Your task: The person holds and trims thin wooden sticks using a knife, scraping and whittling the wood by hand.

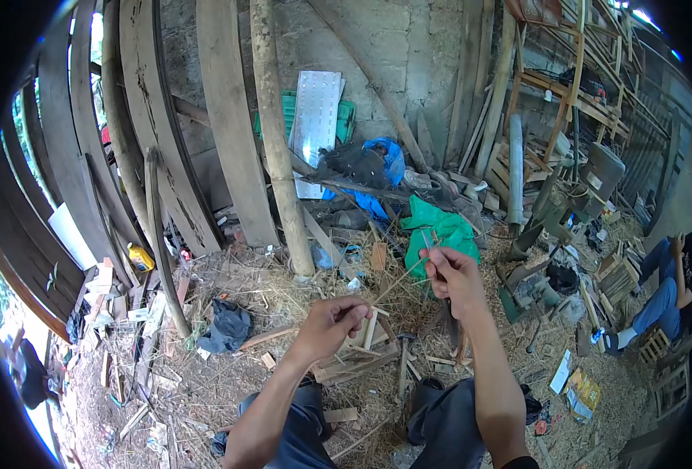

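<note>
A thin pale strip [397,283], perhaps wood or split cane, slants up between my two hands. My left hand [332,328] is closed, pinching its lower end. My right hand [455,283] is closed too, with thumb and fingers pinched at the upper end. A slim, light, pointed piece [426,238] juts up from the right fingertips; whether it is a blade cannot be made out. Just below the left hand, a small wooden frame [358,363] lies between my feet, partly hidden by that hand. Beside the frame is what looks like a hammer [404,356].
A green plastic bag [440,227] lies ahead, beyond my right hand. A wooden post [277,148] stands front left, near a dark plastic bag [227,324]. Scrap wood and straw litter the ground. Another person [666,281] sits at the right edge.
</note>
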A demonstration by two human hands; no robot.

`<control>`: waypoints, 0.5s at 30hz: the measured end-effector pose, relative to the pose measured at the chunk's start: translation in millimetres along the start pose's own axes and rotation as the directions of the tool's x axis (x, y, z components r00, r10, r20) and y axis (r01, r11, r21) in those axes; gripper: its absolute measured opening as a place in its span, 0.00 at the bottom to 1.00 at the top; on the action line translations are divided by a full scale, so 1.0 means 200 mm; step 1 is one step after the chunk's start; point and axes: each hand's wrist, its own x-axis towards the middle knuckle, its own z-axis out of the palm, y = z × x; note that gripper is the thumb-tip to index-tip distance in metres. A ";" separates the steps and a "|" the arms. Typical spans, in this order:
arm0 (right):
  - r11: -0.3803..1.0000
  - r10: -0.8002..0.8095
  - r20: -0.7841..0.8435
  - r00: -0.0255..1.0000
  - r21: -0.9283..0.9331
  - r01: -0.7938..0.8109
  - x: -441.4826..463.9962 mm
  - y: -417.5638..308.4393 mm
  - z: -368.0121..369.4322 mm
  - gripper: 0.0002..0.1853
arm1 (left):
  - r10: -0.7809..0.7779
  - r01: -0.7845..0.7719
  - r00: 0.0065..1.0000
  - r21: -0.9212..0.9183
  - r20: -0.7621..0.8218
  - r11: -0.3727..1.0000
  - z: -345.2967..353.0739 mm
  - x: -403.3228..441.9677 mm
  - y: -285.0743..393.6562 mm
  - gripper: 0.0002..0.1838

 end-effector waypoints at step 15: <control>0.987 0.134 0.145 0.980 -0.111 -0.119 0.00 0.07 0.07 0.11 | -0.035 0.037 0.999 -0.084 0.020 0.996 0.01 0.04 -0.03 0.12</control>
